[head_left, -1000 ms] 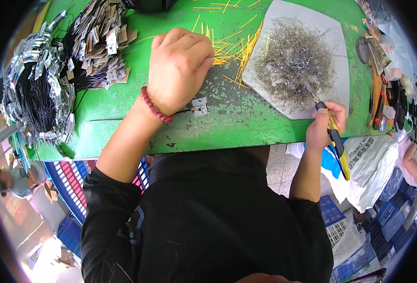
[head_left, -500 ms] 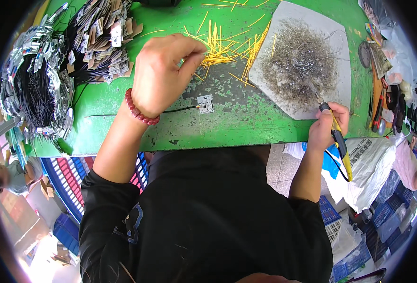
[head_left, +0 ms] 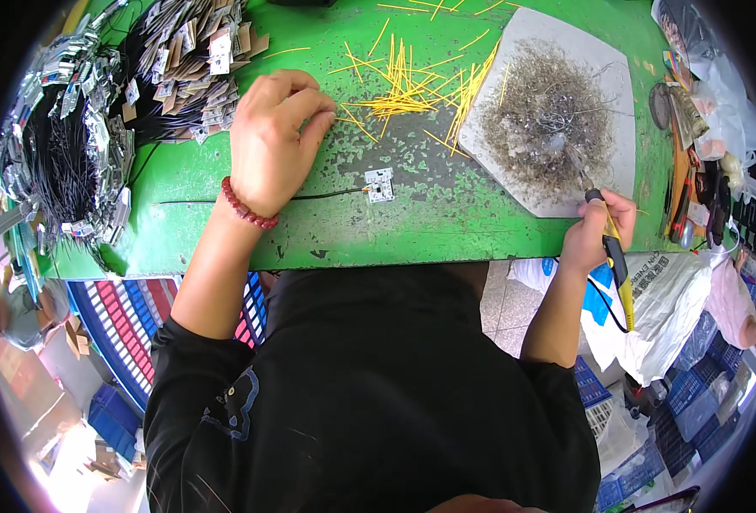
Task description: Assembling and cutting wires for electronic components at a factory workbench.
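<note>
My left hand [head_left: 277, 141] is closed in a pinch above the green bench, left of a loose pile of thin yellow wires [head_left: 403, 98]. A short end of yellow wire [head_left: 344, 120] shows at its fingertips. Below and to the right lies a small white circuit board [head_left: 379, 185] with a black cable [head_left: 318, 197] running left from it, under my wrist. My right hand [head_left: 596, 235] grips a yellow and black soldering iron [head_left: 614, 256]. Its tip points into dark residue and tangled solder wire [head_left: 557, 120] on a pale grey slab [head_left: 557, 205].
Bundles of black cables with metal connectors [head_left: 70, 162] and boards [head_left: 190, 68] crowd the green bench [head_left: 446, 231] at left. Hand tools [head_left: 681, 197] and plastic bags [head_left: 720, 103] line the right side. A plastic basket [head_left: 121, 316] stands below the left edge.
My left hand has moved left, away from the yellow wire pile, still pinched. My right hand keeps the soldering iron over the slab, and a faint pale wisp shows near its tip.
</note>
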Demonstrator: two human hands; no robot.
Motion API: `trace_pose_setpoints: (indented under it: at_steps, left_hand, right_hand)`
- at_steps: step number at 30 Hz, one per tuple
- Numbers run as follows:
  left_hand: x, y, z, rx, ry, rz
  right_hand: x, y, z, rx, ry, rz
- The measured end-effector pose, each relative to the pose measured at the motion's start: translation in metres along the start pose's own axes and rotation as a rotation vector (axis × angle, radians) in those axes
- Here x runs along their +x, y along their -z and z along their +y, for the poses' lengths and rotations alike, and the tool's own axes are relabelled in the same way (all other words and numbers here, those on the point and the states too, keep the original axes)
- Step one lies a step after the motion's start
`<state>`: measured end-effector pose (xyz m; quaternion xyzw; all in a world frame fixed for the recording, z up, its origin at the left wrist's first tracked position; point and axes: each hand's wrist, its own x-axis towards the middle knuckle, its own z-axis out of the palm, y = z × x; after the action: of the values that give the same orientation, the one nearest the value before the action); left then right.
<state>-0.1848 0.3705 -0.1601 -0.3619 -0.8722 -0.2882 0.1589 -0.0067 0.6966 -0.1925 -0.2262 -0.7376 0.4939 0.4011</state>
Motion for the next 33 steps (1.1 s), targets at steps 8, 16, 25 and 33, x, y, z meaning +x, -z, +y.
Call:
trace_pose_setpoints:
  at_steps: [8,16,25,33]
  left_hand:
    - [-0.014,0.02,0.021,-0.221,0.167,-0.137]
    - [-0.053,0.027,0.042,-0.343,0.228,-0.159]
    - [-0.068,-0.001,0.054,-0.16,0.176,-0.082]
    - [-0.07,-0.008,0.051,-0.063,0.103,-0.096]
  right_hand:
    - [-0.003,0.001,0.002,-0.003,0.0,0.018]
    - [-0.02,-0.009,-0.023,0.252,-0.032,-0.19]
    - [-0.08,-0.067,-0.059,0.403,-0.219,-0.649]
    - [-0.084,-0.071,-0.05,0.426,-0.181,-0.633]
